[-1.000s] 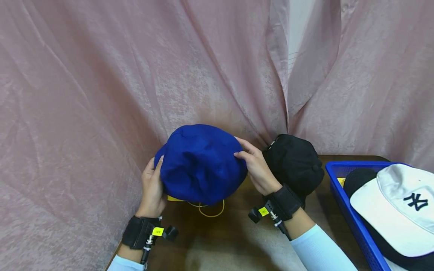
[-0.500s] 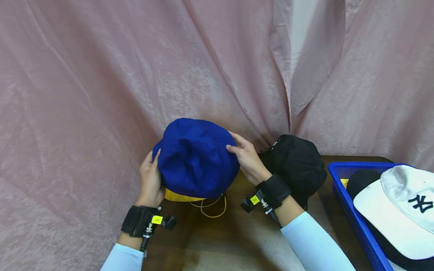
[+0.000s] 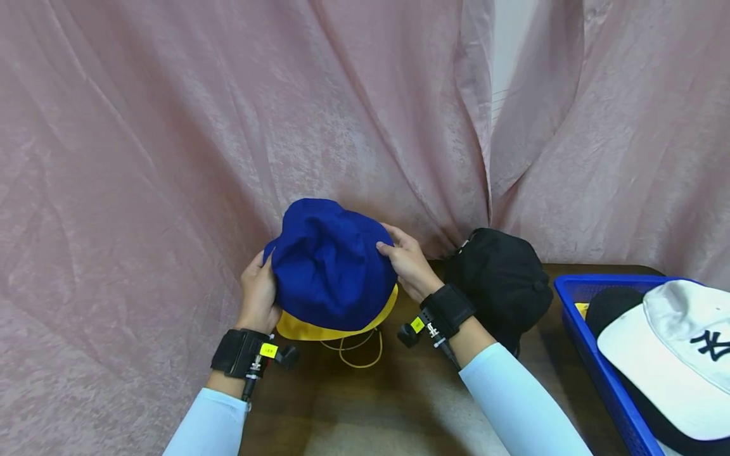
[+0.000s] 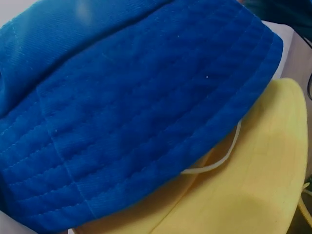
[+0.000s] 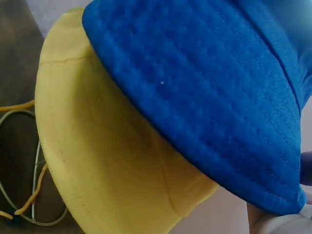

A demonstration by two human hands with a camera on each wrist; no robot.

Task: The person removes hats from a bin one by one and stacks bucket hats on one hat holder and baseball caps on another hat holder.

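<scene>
You held a blue hat [image 3: 331, 263] between both hands, raised just above the near-left part of the dark wooden tabletop [image 3: 393, 399], in front of a pink curtain [image 3: 171, 126]. The hat lay directly between your hands, so neither was nearer. Your left hand [image 3: 259, 294] gripped its left edge, thumb curled onto the blue cloth. Your right hand [image 3: 402, 259] gripped its right edge, with the fingers [image 3: 384, 244] bent over the top of the crown. Both hands were closed on the fabric.

The hat's crumpled crown pointed up and slightly toward you. Its opening faced down and away, toward the tabletop. Its widest line ran left to right, from one hand to the other. A yellow hat [image 3: 336, 326] showed below the blue brim as a curved strip, wider on the right. In the wrist views the blue brim [image 4: 146, 122] overlapped the yellow brim [image 5: 107, 161] and lay against it. I could not tell whether the yellow part was a second hat or a lining. A thin yellow cord [image 3: 356, 351] hung in a loop from beneath, toward the tabletop.

A black cap [image 3: 502, 278] rested on the tabletop just right of your right wrist, not touching the blue hat. Farther right, a blue basket [image 3: 593, 361] held a white cap [image 3: 678, 342] with a dark emblem, lying on top of another dark cap.
</scene>
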